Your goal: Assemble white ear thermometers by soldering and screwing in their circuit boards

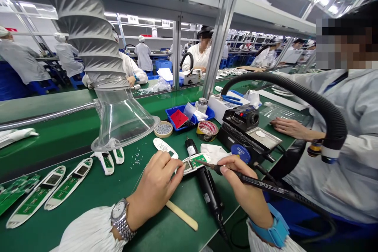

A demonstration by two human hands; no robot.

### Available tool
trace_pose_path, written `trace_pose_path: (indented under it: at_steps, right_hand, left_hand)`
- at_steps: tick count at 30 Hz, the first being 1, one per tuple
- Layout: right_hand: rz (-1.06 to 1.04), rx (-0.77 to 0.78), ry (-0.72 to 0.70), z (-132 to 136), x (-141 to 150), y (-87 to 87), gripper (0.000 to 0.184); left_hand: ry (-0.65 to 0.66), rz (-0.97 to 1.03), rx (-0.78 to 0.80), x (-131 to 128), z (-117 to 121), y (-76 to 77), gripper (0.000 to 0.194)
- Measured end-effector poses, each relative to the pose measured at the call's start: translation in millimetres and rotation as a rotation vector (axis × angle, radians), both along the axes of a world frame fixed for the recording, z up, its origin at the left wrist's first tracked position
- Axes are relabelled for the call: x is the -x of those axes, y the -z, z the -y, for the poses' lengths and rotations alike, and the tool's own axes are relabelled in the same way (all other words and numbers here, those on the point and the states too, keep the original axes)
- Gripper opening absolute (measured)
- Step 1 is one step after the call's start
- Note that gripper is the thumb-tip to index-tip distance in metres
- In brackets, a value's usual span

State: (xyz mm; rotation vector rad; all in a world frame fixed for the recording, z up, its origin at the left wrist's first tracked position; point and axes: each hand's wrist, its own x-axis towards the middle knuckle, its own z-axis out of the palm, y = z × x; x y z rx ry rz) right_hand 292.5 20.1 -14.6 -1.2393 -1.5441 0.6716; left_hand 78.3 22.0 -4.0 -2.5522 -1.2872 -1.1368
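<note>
My right hand [243, 183] grips a soldering iron [262, 185] like a pen. Its tip rests at the green circuit board [198, 160] in a white boat-shaped casing [185, 172]. At the casing's left end my left hand [158, 179] is closed in a pinch. A thin wire, apparently solder, trails from behind this hand; my fingers hide its end. Under the casing lies a black electric screwdriver [208, 193]. A white cover [165, 147] lies just behind my left hand, and a pale flat stick [182, 215] lies in front of it.
A clear fume hood [125, 122] hangs at left above more casings with boards [69, 184]. Behind are a dish of small screws [163, 129], a blue tray [191, 120], a tape roll [207, 129] and a soldering station [239, 136]. A co-worker [339, 126] sits close at right.
</note>
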Motion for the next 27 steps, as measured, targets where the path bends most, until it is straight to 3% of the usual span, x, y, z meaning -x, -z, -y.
trace_pose_path:
  at_steps: [27]
  right_hand:
    - [0.049, 0.075, -0.034, -5.4, -0.1, 3.7, 0.011]
  left_hand:
    - [0.022, -0.040, -0.017, -0.7, 1.1, 2.3, 0.010]
